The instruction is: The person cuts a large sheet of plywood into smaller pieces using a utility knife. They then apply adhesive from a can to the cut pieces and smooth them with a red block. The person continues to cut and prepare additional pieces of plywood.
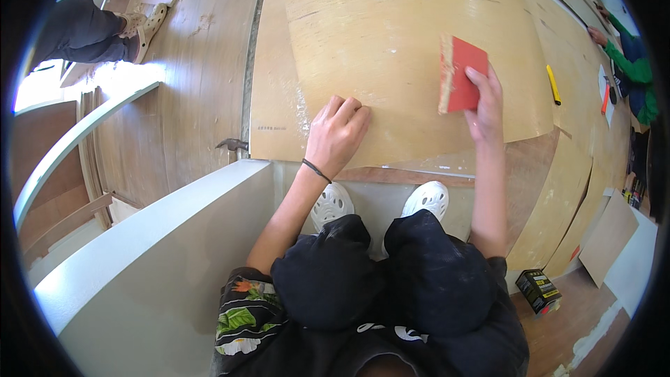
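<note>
A small box lies on the floor at about four o'clock in the view, just right of the person's knee. It is a squat rectangular carton, black with yellow bands and a touch of red at its lower corner. Farther out, near three o'clock at the rim, a cluster of small dark and yellow items may be more packaging, though the view there is too bent and small to be sure.

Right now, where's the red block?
Head view, right of centre: the red block stands on edge on the plywood sheet, held by the right hand, right of the left hand.
</note>
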The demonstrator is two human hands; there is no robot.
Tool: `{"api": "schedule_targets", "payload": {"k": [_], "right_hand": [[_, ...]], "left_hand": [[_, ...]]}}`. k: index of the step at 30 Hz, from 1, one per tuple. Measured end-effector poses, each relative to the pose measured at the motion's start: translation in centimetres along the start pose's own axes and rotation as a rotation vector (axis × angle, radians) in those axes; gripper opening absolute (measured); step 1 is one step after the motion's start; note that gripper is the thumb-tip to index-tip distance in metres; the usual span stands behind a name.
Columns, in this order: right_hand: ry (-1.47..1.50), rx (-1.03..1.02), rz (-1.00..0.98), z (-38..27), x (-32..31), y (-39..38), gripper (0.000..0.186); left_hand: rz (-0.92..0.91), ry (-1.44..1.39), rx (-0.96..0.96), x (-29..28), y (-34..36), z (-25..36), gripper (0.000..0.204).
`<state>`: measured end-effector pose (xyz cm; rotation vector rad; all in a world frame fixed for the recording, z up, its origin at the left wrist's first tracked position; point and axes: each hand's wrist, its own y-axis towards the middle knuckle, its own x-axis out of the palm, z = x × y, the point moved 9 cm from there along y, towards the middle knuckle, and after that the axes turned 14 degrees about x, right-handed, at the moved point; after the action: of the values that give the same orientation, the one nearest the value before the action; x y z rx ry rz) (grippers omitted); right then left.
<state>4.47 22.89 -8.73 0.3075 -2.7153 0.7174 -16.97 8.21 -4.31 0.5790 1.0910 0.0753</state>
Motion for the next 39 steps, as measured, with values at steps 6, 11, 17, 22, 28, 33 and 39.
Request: {"api": "schedule_targets", "payload": {"k": [6, 11, 17, 22, 28, 33, 39], "right_hand": [[0.006, 0.082, -0.079, 0.3, 3.1, 3.3, 0.040], [0.060, 0.132, -0.092, 0.4, 2.9, 4.3, 0.040], [0.079, 0.137, -0.135, 0.5, 2.7, 4.2, 0.042], [0.092, 0.130, -0.125, 0.3, 2.8, 4.2, 0.036], [0.096, 0.115, -0.138, 0.3, 3.1, 4.0, 0.032], [0.073, 0.120, -0.126, 0.5, 3.1, 3.9, 0.032], [0.071, 0.115, -0.143, 0.6, 3.2, 4.0, 0.034]], "left_hand": [[-0.015, 0.075, -0.018, 1.3, 0.0, 0.5, 0.010], [-0.006, 0.124, -0.005, 2.1, 0.1, -0.2, 0.012], [0.030, 0.140, 0.030, 2.4, 0.3, -0.6, 0.013], [0.115, 0.069, -0.258, -0.2, -3.0, -4.4, 0.012], [0.445, -0.029, -0.734, -5.4, -11.7, -11.2, 0.019], [0.367, -0.112, -0.827, -4.0, -13.3, -10.3, 0.018], [0.058, -0.050, -0.110, -0.9, -4.6, -0.6, 0.014]]}}
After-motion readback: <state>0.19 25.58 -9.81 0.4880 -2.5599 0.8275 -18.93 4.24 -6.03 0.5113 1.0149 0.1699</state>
